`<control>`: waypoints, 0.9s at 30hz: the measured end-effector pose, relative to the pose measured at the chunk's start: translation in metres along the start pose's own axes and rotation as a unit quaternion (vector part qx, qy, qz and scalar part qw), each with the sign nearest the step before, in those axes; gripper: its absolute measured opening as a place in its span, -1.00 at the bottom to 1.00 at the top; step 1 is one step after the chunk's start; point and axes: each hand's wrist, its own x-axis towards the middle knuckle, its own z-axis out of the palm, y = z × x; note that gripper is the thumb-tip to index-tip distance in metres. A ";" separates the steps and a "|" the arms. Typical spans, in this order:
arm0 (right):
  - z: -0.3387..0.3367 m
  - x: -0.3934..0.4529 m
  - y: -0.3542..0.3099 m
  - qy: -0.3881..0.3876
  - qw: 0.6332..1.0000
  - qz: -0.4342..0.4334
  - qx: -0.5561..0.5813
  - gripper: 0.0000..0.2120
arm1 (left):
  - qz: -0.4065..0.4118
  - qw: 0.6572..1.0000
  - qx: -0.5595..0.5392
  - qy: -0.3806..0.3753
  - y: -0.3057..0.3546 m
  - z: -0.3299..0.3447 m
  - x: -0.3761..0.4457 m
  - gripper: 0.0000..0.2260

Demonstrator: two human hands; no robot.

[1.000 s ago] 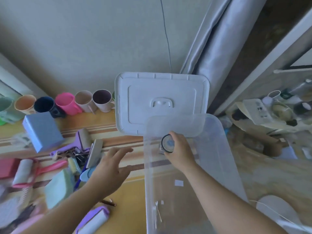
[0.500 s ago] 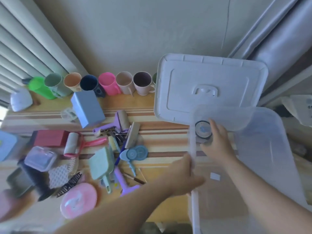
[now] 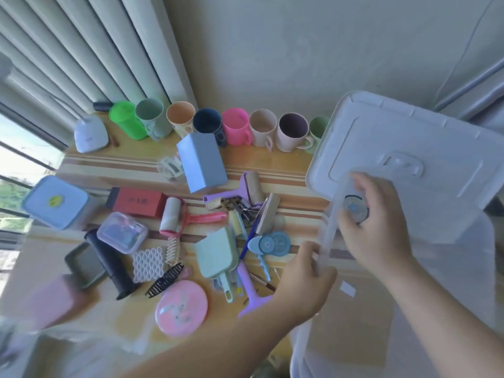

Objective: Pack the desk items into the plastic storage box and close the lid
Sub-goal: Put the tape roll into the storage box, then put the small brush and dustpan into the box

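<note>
Evidently light and flexible, the storage box [image 3: 409, 309] wall is gripped by the left hand [image 3: 305, 276]; inside the box, the right hand [image 3: 373, 225] grasps a small, rigid round disc [image 3: 354, 208].

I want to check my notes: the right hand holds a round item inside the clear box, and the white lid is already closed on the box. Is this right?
Not quite. In the head view the white lid leans behind the clear box, leaving it open. The right hand does hold the round item inside it.

Eight cups [image 3: 236, 126], one storage box [image 3: 409, 309], one lid [image 3: 436, 148].
</note>
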 end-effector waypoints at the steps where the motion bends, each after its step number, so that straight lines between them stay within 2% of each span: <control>1: 0.015 0.008 -0.023 -0.012 0.999 -0.044 0.012 -0.55 | 0.003 1.000 -0.012 -0.020 -0.006 -0.008 -0.005 -0.83; 2: 0.034 0.015 -0.046 -0.048 0.996 -0.065 0.030 -0.59 | 0.003 0.999 -0.021 -0.037 -0.013 -0.019 -0.009 -0.85; 4: 0.079 0.016 -0.088 -0.171 0.982 -0.044 0.063 -0.67 | -0.004 1.000 0.000 -0.031 -0.039 -0.053 -0.016 -0.98; 6: 0.130 0.002 -0.117 -0.313 0.949 0.014 0.035 -0.64 | -0.017 0.996 0.077 0.035 -0.074 -0.102 -0.024 -0.90; 7: 0.155 -0.009 -0.125 -0.380 0.924 0.043 -0.007 -0.54 | -0.031 0.989 0.123 0.078 -0.093 -0.131 -0.028 -0.89; 9: 0.200 -0.042 -0.132 -0.496 0.856 0.081 -0.121 -0.23 | -0.064 0.968 0.180 0.163 -0.128 -0.193 -0.037 -0.83; 11: 0.232 -0.078 -0.129 -0.552 0.800 0.092 -0.215 0.00 | -0.105 0.946 0.186 0.245 -0.155 -0.251 -0.046 -0.79; 12: 0.244 -0.092 -0.126 -0.542 0.797 0.081 -0.253 0.02 | -0.119 0.936 0.183 0.276 -0.167 -0.275 -0.049 -0.80; 14: 0.258 -0.105 -0.120 -0.488 0.816 0.038 -0.306 0.03 | -0.134 0.926 0.167 0.311 -0.182 -0.312 -0.052 -0.79; 18: 0.261 -0.098 -0.112 -0.460 0.822 0.025 -0.334 0.15 | -0.122 0.924 0.159 0.327 -0.195 -0.343 -0.054 -0.79; 20: 0.256 -0.094 -0.111 -0.466 0.829 0.058 -0.303 0.21 | -0.125 0.935 0.156 0.293 -0.195 -0.338 -0.054 -0.82; 23: 0.249 -0.091 -0.103 -0.460 0.854 0.138 -0.200 0.17 | -0.128 0.954 0.200 0.181 -0.199 -0.307 -0.060 -0.82; 24: 0.245 -0.089 -0.099 -0.454 0.860 0.168 -0.160 0.11 | -0.108 0.956 0.235 0.137 -0.202 -0.293 -0.065 -0.73; 27: 0.227 -0.077 -0.093 -0.410 0.862 0.297 -0.012 -0.17 | -0.034 0.941 0.334 0.048 -0.217 -0.249 -0.081 -0.23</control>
